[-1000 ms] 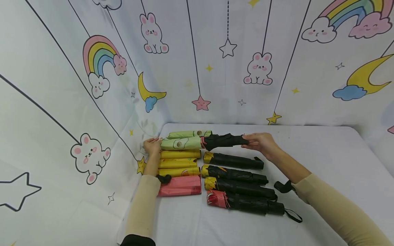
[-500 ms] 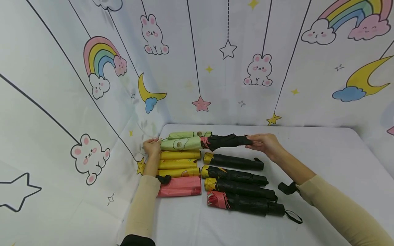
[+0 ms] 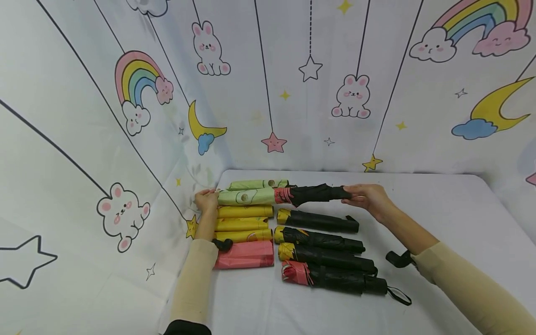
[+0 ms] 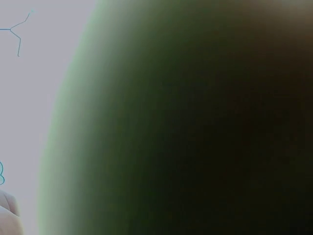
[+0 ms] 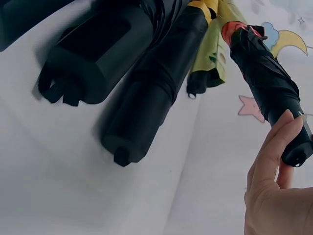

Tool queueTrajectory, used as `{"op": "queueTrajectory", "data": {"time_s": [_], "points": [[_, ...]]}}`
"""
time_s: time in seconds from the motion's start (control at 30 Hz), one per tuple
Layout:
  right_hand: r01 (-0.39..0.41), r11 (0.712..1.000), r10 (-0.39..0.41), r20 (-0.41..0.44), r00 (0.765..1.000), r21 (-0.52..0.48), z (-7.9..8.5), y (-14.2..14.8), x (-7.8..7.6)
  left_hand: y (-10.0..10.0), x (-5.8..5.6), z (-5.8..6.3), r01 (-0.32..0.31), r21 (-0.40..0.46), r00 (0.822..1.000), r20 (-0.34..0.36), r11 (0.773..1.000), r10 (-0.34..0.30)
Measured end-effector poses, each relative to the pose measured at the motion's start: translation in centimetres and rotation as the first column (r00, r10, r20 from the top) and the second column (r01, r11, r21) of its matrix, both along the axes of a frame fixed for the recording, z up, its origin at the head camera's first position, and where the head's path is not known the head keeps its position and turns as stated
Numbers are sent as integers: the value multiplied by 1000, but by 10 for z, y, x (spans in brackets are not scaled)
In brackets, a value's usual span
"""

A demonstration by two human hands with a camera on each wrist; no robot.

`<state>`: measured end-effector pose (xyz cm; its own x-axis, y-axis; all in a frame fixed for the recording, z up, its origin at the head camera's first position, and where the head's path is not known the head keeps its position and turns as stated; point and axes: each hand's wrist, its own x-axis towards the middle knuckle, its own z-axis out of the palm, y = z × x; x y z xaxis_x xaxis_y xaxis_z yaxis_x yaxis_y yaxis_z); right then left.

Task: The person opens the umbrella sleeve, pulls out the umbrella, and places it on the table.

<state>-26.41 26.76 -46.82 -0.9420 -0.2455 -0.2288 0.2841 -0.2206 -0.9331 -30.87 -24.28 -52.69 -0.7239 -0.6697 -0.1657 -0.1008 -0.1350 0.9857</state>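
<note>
In the head view my right hand (image 3: 370, 200) pinches the handle end of a folded black umbrella (image 3: 316, 193) with a red band. The umbrella's other end is inside a light green sleeve (image 3: 247, 197) printed with avocados. At the far left my left hand (image 3: 206, 200) holds the sleeve's closed end, its fingertips partly hidden. Umbrella and sleeve lie in one line, close in front of another green sleeve (image 3: 257, 184). Seen from the right wrist, fingers and thumb grip the black handle, the umbrella (image 5: 266, 73) tilting away. Dark green blur fills most of the left wrist view.
Yellow sleeves (image 3: 244, 211) and a pink sleeve (image 3: 244, 255) lie in a column on the white table (image 3: 452, 223). To their right rest several folded black umbrellas (image 3: 328, 257), the nearest with a wrist strap. A printed curtain (image 3: 293, 111) hangs behind.
My right hand has moved to the right, drawing the black umbrella further out of the green sleeve; more of the red band shows. My left hand stays in place on the sleeve.
</note>
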Motion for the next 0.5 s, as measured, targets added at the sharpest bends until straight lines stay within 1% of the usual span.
{"op": "queueTrajectory", "data": {"time_s": [0.17, 0.33, 0.5], "points": [[-1, 1000, 1, -12, 1000, 10, -2, 9, 0, -1, -1, 0, -5, 4, 1000, -6, 1000, 5], [7, 1000, -7, 1, 1000, 5, -8, 17, -1, -4, -3, -3, 17, 29, 1000, -25, 999, -17], [5, 1000, -5, 7, 1000, 31, -16, 22, -2, -5, -2, -4, 39, 35, 999, -15, 999, -38]]}}
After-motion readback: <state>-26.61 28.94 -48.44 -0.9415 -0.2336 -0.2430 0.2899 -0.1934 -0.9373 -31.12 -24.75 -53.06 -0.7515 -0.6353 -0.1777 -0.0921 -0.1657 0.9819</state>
